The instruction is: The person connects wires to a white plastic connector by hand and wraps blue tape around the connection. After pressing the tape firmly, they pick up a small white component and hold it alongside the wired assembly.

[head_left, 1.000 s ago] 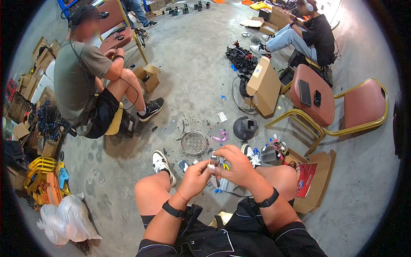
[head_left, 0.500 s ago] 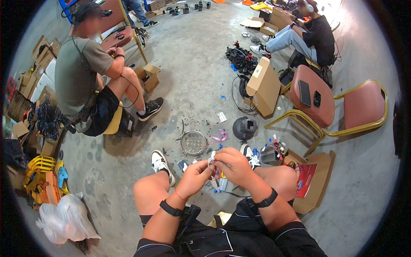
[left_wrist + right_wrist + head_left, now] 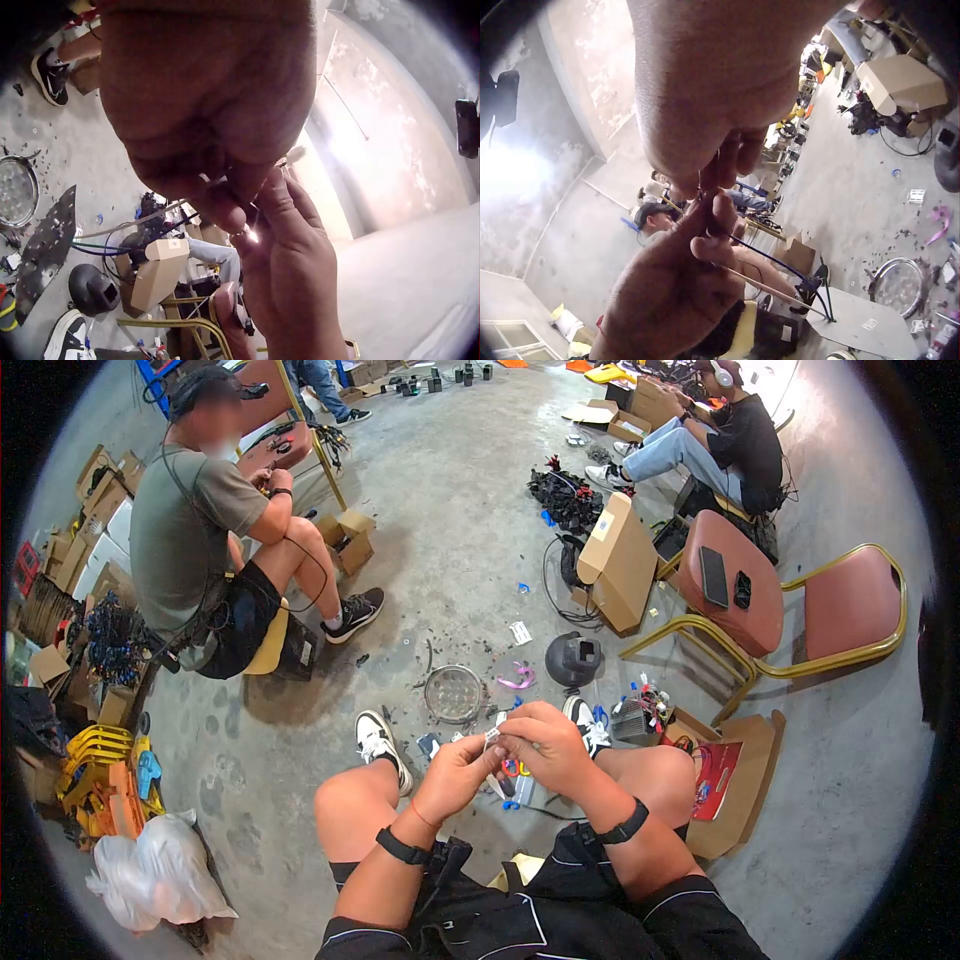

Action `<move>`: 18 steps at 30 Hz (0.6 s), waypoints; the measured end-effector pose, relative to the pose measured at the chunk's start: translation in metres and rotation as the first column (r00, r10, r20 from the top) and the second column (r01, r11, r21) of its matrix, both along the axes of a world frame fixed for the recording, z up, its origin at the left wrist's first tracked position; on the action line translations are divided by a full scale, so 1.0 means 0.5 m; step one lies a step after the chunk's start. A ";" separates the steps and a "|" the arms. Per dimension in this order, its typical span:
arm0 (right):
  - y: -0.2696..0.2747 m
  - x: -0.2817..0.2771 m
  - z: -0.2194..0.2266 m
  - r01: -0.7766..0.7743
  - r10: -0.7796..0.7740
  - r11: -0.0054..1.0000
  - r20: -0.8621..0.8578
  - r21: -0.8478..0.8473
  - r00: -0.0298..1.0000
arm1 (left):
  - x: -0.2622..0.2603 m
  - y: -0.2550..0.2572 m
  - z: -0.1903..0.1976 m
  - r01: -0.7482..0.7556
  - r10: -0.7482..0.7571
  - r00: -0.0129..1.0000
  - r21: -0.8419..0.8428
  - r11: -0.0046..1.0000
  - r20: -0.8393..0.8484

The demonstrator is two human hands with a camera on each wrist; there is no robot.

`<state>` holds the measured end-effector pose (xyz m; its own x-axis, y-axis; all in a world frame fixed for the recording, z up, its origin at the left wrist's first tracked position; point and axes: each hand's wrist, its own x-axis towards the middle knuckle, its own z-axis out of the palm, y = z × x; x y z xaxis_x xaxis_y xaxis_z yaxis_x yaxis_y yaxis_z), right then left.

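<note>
My left hand point(image 3: 455, 775) and right hand point(image 3: 545, 745) meet between the knees, fingertips together. Thin wires run into the pinched fingers: a pale wire point(image 3: 765, 289) and a dark wire point(image 3: 769, 262) in the right wrist view. They lead from a flat panel point(image 3: 862, 330), plain and light on this side; the left wrist view shows its dark face dotted with small spots point(image 3: 49, 259). A small white piece point(image 3: 492, 734) shows at the left fingertips in the head view. The wire ends are mostly hidden by the fingers.
On the floor ahead lie a round rimmed disc point(image 3: 453, 693), a pink strip point(image 3: 517, 676) and a black hood-like shell point(image 3: 573, 660). Colourful scissor-like handles point(image 3: 514, 768) show below the hands. A chair point(image 3: 735, 580) and an open carton point(image 3: 740, 785) stand right; a seated person point(image 3: 190, 530) is left.
The right hand's fingers, spread and raised a second ago, have come down and closed against the left fingertips. Over the last half second both hands stay nearly in place.
</note>
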<state>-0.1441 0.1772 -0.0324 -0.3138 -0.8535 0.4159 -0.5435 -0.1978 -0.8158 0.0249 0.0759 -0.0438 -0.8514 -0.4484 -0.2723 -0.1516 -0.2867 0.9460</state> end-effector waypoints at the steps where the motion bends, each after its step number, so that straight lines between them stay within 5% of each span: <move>1: 0.000 0.000 0.000 0.000 0.000 1.000 0.000 0.000 1.000 | 0.001 -0.001 -0.004 0.011 -0.011 1.000 -0.019 1.000 -0.007; 7: -0.015 -0.005 0.005 -0.005 0.005 1.000 0.022 -0.008 1.000 | -0.004 -0.029 0.010 0.156 -0.164 0.986 0.168 0.973 0.037; 18: -0.012 -0.004 0.007 -0.013 0.013 1.000 0.106 0.004 0.994 | -0.003 -0.019 0.003 0.128 -0.105 0.990 0.266 0.956 -0.098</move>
